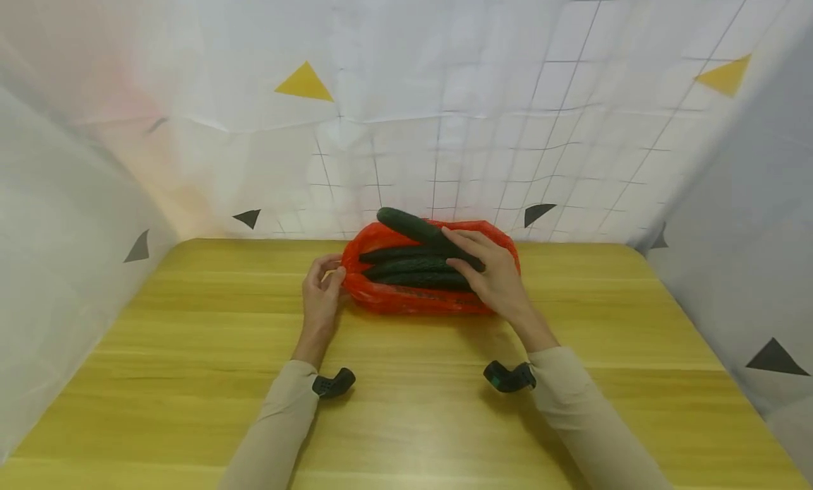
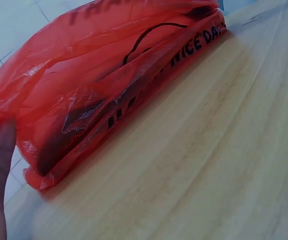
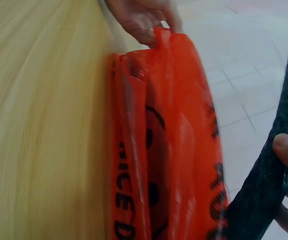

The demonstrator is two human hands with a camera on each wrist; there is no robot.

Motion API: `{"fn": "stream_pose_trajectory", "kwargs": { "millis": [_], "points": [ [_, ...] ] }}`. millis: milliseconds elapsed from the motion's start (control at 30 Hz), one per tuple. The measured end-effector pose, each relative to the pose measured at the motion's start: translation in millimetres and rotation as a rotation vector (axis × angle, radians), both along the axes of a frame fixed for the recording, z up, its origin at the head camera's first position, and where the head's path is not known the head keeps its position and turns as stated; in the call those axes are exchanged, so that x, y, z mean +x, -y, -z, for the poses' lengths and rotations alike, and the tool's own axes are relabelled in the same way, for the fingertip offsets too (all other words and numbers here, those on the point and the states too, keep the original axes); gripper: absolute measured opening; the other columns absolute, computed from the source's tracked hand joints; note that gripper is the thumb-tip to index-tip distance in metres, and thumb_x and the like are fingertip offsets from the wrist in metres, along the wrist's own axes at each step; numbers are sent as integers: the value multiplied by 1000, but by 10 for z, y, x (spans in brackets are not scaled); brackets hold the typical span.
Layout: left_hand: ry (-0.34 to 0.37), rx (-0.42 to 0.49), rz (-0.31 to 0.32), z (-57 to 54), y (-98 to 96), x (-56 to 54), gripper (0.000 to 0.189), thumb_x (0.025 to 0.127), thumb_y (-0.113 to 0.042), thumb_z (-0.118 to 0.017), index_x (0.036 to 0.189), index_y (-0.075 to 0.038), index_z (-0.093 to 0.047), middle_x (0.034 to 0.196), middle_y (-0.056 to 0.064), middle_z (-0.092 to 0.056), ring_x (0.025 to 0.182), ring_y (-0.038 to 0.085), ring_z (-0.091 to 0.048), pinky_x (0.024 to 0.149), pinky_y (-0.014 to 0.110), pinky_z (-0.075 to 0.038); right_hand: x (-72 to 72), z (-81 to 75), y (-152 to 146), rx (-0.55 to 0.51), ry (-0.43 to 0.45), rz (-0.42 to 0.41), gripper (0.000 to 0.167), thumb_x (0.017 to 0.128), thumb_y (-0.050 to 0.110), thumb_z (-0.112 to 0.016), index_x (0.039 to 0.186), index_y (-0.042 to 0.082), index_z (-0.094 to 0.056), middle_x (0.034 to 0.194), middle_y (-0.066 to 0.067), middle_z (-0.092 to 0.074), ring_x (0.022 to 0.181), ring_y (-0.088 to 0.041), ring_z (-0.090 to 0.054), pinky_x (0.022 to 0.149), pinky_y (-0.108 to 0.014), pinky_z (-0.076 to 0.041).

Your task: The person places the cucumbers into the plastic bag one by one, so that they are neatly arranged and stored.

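Observation:
A red plastic bag (image 1: 406, 303) with black lettering lies at the back of the table, its mouth spread upward. Several dark green cucumbers (image 1: 413, 265) rest side by side inside it. Above them, my right hand (image 1: 492, 267) grips one cucumber (image 1: 413, 227), which slants with its far end raised to the left. In the right wrist view the thumb presses on this cucumber (image 3: 264, 195) and the fingers curl behind it. At the bag's left end my left hand (image 1: 324, 285) pinches the rim; the left wrist view shows its fingers (image 2: 3, 150) against the red plastic.
The wooden table (image 1: 406, 419) ends at a white sheet wall (image 1: 394, 158) close behind the bag. More white sheeting stands at the left and right. A small black device (image 1: 334, 383) sits at the left wrist, and another black device (image 1: 508, 377) at the right.

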State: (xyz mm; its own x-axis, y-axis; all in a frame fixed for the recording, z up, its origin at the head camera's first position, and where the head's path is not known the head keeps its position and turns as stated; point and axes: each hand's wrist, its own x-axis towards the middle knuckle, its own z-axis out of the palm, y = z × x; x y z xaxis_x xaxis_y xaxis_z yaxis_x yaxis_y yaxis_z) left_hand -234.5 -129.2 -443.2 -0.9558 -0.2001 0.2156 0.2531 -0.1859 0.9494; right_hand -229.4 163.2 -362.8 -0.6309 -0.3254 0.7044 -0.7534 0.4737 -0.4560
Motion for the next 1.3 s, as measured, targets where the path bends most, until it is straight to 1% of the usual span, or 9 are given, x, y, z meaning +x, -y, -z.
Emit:
{"fn": "stream_pose_trajectory", "kwargs": {
  "millis": [133, 300, 400, 500, 633, 800, 967, 1133, 1300],
  "points": [
    [-4, 28, 1, 9, -6, -13, 32, 91, -17, -62, 120, -6, -56, 101, 4, -55, 76, 9, -62, 56, 27, -53, -48, 38, 76, 81, 29, 4, 54, 81, 8, -71, 132, 17, -56, 123, -5, -63, 111, -22, -60, 91, -38, -50],
    [-13, 41, 4, 0, -13, -13, 31, 91, -14, -61, 120, -5, -56, 102, 4, -55, 77, 9, -62, 59, 26, -53, -101, 75, 126, 136, 75, 40, 53, 83, 10, -71, 132, 22, -56, 124, -4, -63, 111, -22, -61, 90, -39, -50],
    [-23, 44, 9, -45, -23, 13, 30, 92, -9, -59, 121, -3, -56, 102, 5, -56, 76, 10, -62, 61, 27, -54, -128, 99, 152, 158, 106, 48, 53, 83, 10, -71, 132, 24, -57, 124, -3, -64, 112, -22, -61, 91, -40, -50],
    [-34, 44, 13, -116, -45, 51, 30, 92, -6, -58, 122, 0, -54, 101, 6, -56, 77, 9, -63, 62, 28, -54, -147, 123, 181, 177, 139, 51, 51, 83, 10, -71, 131, 22, -58, 123, -4, -64, 111, -23, -61, 91, -40, -50],
    [-53, 44, 10, -162, -63, 75, 31, 92, -4, -57, 122, 4, -52, 101, 7, -56, 80, 9, -64, 66, 26, -55, -168, 156, 217, 215, 196, 44, 48, 83, 10, -70, 129, 20, -60, 123, -4, -64, 109, -24, -62, 90, -42, -50],
    [-71, 42, 6, -91, -48, 28, 32, 92, -8, -59, 122, 1, -53, 101, 5, -57, 80, 10, -63, 66, 25, -55, -180, 191, 247, 272, 251, 41, 46, 83, 11, -71, 127, 19, -61, 125, -4, -63, 111, -26, -60, 92, -44, -49],
    [-84, 28, -22, -22, -25, -12, 33, 91, -14, -61, 121, -2, -55, 101, 4, -56, 80, 10, -63, 66, 23, -55, -166, 202, 272, 327, 294, 38, 45, 84, 12, -71, 127, 20, -61, 126, -5, -62, 113, -27, -59, 94, -45, -48],
    [-118, 36, -44, -8, -7, -23, 31, 91, -12, -62, 119, 0, -55, 100, 5, -56, 77, 9, -62, 65, 22, -54, -168, 218, 308, 354, 319, 29, 44, 84, 13, -70, 127, 17, -60, 126, -6, -62, 114, -26, -59, 96, -45, -46],
    [-162, 39, -72, 1, 20, -19, 31, 91, -8, -61, 118, 4, -54, 98, 5, -57, 75, 10, -62, 63, 23, -54, -187, 249, 333, 375, 309, 15, 41, 85, 14, -70, 124, 14, -61, 124, -5, -63, 115, -26, -58, 98, -45, -45]
  ]
}}
